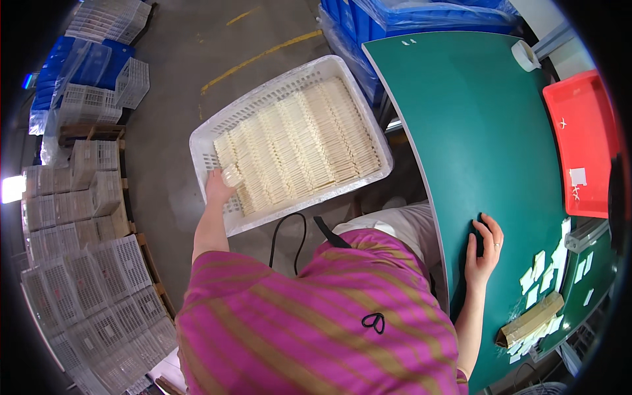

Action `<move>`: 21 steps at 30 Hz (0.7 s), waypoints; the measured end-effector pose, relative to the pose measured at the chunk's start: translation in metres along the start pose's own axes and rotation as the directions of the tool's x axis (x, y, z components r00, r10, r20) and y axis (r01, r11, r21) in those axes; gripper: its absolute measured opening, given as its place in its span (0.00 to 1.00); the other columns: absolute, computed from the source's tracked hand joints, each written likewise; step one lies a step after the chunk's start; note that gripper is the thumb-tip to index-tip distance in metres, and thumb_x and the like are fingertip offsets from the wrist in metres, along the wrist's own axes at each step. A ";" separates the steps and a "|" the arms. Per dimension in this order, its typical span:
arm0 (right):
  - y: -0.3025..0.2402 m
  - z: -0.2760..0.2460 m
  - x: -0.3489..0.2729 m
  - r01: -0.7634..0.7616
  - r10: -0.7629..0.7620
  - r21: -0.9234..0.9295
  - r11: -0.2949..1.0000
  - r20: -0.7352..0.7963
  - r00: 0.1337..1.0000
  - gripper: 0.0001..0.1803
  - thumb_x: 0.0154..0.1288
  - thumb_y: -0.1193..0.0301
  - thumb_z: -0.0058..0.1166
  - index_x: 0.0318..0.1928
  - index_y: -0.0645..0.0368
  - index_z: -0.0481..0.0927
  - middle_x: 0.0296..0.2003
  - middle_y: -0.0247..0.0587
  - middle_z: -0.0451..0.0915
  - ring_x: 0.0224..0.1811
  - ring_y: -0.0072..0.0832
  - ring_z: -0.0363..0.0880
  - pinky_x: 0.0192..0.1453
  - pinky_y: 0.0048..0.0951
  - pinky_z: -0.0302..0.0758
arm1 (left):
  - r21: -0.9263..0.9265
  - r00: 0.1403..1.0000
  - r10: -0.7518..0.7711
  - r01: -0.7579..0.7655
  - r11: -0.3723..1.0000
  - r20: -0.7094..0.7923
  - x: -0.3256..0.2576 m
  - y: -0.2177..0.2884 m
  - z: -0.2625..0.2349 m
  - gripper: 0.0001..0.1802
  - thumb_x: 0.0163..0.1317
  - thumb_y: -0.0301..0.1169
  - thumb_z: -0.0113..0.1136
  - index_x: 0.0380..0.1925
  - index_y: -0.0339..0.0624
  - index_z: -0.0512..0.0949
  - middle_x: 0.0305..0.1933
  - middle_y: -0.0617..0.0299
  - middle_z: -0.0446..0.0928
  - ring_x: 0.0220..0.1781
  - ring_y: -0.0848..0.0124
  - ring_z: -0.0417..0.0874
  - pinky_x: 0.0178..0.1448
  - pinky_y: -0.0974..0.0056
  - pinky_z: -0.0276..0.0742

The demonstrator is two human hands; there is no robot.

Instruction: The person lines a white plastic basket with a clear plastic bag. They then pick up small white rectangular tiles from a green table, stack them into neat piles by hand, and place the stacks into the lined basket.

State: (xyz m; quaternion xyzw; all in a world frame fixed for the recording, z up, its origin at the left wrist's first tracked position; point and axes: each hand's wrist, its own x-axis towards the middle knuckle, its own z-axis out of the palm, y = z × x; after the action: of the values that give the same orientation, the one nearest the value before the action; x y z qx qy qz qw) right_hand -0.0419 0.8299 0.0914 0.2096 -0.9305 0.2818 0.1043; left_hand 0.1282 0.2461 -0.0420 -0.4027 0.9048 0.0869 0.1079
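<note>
At the left end of a white perforated plastic crate [293, 209], my left hand [218, 187] is closed on a small, pale translucent piece [232, 175]. Its exact kind is hard to make out. The crate sits to the left of the table, filled with close-packed rows of thin cream-coloured pieces [296, 138]. My right hand [484, 253] rests on the green table [454, 131], fingers apart and holding nothing.
White scraps [540, 270] and a brown cardboard piece [532, 319] lie right of my right hand. A red tray [586, 141] and a tape roll [525, 56] are farther off. Blue bins [428, 16] stand behind the table; stacked crates [99, 296] line the left.
</note>
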 end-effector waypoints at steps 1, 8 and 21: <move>0.000 0.000 0.000 -0.002 0.002 -0.006 1.000 0.004 1.000 0.14 0.50 0.83 0.52 0.40 0.61 0.76 0.48 0.45 0.74 0.53 0.41 0.69 0.58 0.38 0.65 | -0.049 1.000 0.027 -0.028 0.998 -0.013 -0.001 0.000 0.002 0.38 0.33 0.30 0.69 0.50 0.39 0.64 0.53 0.50 0.66 0.56 0.53 0.69 0.58 0.57 0.69; 0.002 0.000 -0.004 -0.014 0.016 -0.041 0.999 0.029 0.999 0.14 0.53 0.84 0.49 0.42 0.62 0.76 0.49 0.46 0.73 0.55 0.41 0.69 0.59 0.38 0.63 | -0.010 0.940 0.146 -0.157 0.988 -0.307 -0.003 0.003 0.036 0.37 0.47 0.18 0.57 0.61 0.41 0.56 0.62 0.47 0.57 0.64 0.51 0.60 0.61 0.57 0.66; 0.001 0.002 -0.003 -0.019 0.021 -0.068 0.998 0.033 0.999 0.15 0.53 0.84 0.49 0.43 0.61 0.76 0.50 0.46 0.73 0.55 0.41 0.68 0.60 0.38 0.63 | 0.139 0.978 0.113 -0.089 0.986 -0.178 0.004 0.004 0.052 0.42 0.51 0.21 0.54 0.65 0.42 0.47 0.68 0.45 0.46 0.69 0.49 0.50 0.68 0.55 0.56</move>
State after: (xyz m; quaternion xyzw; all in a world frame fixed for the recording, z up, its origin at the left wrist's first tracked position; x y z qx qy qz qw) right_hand -0.0398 0.8299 0.0884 0.2013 -0.9431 0.2479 0.0926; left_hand 0.1291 0.2581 -0.0930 -0.3545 0.9340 -0.0049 0.0448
